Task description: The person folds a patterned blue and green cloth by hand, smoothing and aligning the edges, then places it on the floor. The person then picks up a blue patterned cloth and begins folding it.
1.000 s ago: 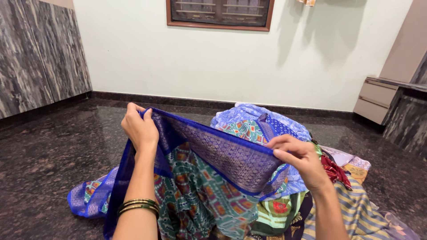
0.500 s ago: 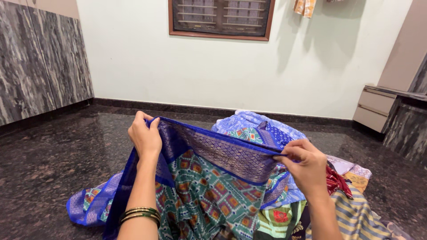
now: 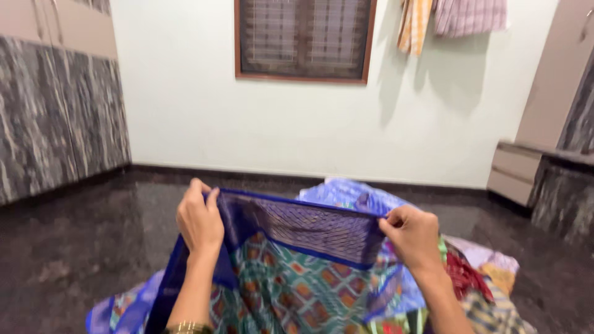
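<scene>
A blue cloth with a dark patterned border (image 3: 303, 229) is stretched between my two hands above the floor. My left hand (image 3: 199, 221) pinches its left top corner, and my right hand (image 3: 413, 235) pinches the right top corner. Below the border the cloth shows a green and orange check pattern (image 3: 278, 291) and hangs down toward me. Gold bangles (image 3: 185, 326) sit on my left wrist at the bottom edge.
A heap of coloured clothes (image 3: 476, 284) lies on the dark polished floor (image 3: 80, 253) behind the cloth. A window (image 3: 303, 38) is in the white wall, with cloths hung at its right (image 3: 451, 18). A low cabinet (image 3: 520, 170) stands at the right.
My hands have lifted the cloth's edge and the view has tilted up, showing more of the wall and window. The border is held flatter and tauter.
</scene>
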